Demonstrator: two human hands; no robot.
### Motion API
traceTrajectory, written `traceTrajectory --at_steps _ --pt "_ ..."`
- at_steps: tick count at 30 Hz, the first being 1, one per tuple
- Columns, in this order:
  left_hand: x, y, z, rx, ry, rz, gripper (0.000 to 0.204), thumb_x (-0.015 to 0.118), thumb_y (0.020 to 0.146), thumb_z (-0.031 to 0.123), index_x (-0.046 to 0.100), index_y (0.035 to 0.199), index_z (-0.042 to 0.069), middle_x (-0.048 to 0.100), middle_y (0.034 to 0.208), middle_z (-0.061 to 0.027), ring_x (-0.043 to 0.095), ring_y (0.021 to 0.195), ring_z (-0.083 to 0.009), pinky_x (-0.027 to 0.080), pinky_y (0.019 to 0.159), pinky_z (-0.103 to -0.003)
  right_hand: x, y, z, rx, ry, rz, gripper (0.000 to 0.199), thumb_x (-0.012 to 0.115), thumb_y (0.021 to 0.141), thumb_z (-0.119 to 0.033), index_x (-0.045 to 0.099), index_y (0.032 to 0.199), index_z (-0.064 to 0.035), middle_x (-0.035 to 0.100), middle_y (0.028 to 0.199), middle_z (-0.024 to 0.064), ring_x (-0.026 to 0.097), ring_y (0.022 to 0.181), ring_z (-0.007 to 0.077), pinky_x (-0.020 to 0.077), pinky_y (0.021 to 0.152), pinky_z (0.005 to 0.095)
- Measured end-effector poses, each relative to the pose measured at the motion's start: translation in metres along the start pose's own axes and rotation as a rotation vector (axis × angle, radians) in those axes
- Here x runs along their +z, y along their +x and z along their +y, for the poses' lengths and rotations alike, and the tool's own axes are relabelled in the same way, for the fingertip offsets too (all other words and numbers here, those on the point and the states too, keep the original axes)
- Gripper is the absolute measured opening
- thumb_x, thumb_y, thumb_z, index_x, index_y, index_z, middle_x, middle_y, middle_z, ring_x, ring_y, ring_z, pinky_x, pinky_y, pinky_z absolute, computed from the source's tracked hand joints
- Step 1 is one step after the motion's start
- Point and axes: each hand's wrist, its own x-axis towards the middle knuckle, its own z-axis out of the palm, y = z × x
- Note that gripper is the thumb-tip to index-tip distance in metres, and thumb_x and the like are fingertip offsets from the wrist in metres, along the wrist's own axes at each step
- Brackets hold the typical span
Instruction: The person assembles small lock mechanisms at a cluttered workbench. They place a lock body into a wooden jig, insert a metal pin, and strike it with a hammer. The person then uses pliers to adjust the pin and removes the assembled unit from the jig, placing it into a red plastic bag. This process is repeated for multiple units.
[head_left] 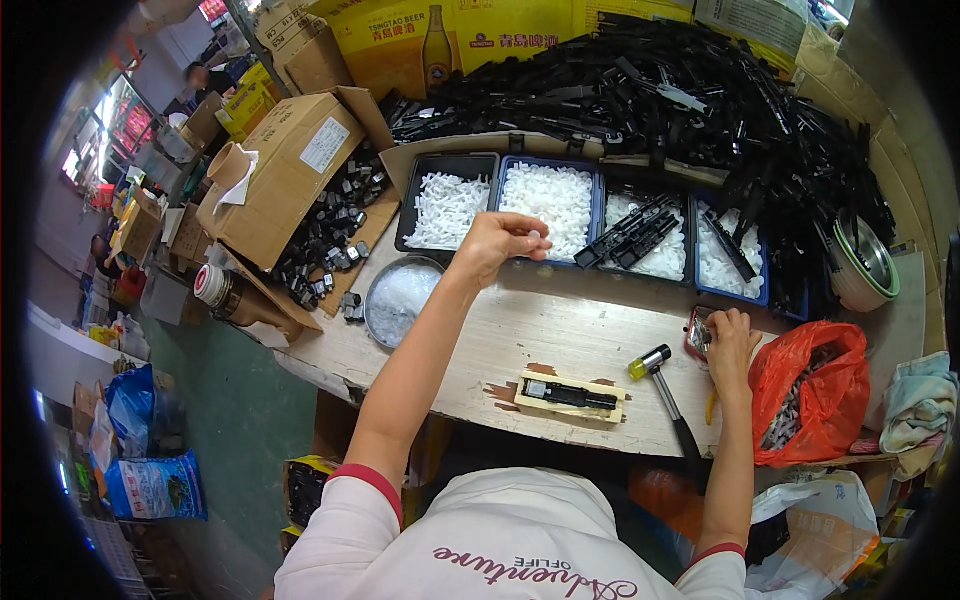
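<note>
My left hand is raised over the front of the bin of white plastic pieces, thumb and finger pinched on a small white piece. My right hand reaches with bent fingers into a small red-edged box; whatever its fingertips hold is hidden. Between the hands, a black plastic assembly lies in a pale wooden holder near the table's front edge. A small hammer with a yellow and black head rests to the right of the holder.
Other bins hold white pieces, two with black parts on top. A round metal dish stands left, near a carton spilling black parts. Black parts pile behind. A red plastic bag sits right, below stacked bowls.
</note>
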Motion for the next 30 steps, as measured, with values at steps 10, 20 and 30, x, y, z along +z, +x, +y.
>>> traceTrajectory --at_steps 10,20,30 --pt "0.043 -0.110 -0.046 -0.119 -0.312 -0.184 0.017 0.061 0.079 -0.004 0.061 0.095 -0.006 0.062 0.083 -0.0149 0.063 0.067 -0.0189 0.053 0.054 -0.027 -0.037 -0.008 -0.088 -0.266 0.570 -0.002 0.012 0.059 0.072 -0.001 0.056 0.080 -0.0094 0.052 0.081 0.0041 0.049 0.085 0.0220 0.0300 0.073 0.0347" --pt "0.050 -0.134 -0.054 -0.082 -0.241 -0.282 0.027 0.059 0.082 -0.002 0.053 0.108 -0.003 0.061 0.085 -0.0117 0.063 0.070 -0.0172 0.054 0.057 -0.026 -0.049 -0.008 -0.147 -0.523 0.624 -0.188 0.018 0.061 0.070 0.001 0.058 0.084 -0.0101 0.051 0.082 0.0024 0.046 0.080 0.0204 0.0287 0.072 0.0333" --pt "0.052 -0.139 -0.053 -0.073 -0.196 -0.259 0.031 0.059 0.083 0.001 0.051 0.113 -0.001 0.060 0.083 -0.0071 0.061 0.069 -0.0109 0.051 0.056 -0.022 -0.054 -0.006 -0.156 -0.627 0.529 -0.174 0.025 0.061 0.063 0.004 0.057 0.083 -0.0097 0.052 0.083 0.0040 0.048 0.082 0.0221 0.0311 0.074 0.0355"
